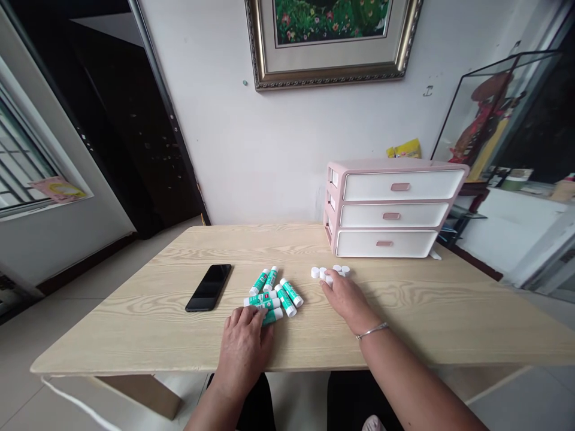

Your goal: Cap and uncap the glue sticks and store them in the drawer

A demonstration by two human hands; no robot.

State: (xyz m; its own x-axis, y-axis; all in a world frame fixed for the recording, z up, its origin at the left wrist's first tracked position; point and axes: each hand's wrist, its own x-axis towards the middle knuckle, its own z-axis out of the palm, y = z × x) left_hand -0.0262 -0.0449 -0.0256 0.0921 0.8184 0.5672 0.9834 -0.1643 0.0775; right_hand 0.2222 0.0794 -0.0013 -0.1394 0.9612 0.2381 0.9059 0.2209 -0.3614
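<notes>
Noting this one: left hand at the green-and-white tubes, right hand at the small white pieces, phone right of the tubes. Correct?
Not quite: the head view shows the phone left of the tubes. The left hand at the tubes and right hand at the small white pieces are correct.

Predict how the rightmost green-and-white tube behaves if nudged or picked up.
The green-and-white tube looks cylindrical and lies on its side, so it would probably roll when pushed across its length. Its straight, smooth casing looks like plastic, so likely stiff when gripped. Slim beside the phone, it's probably light.
</notes>
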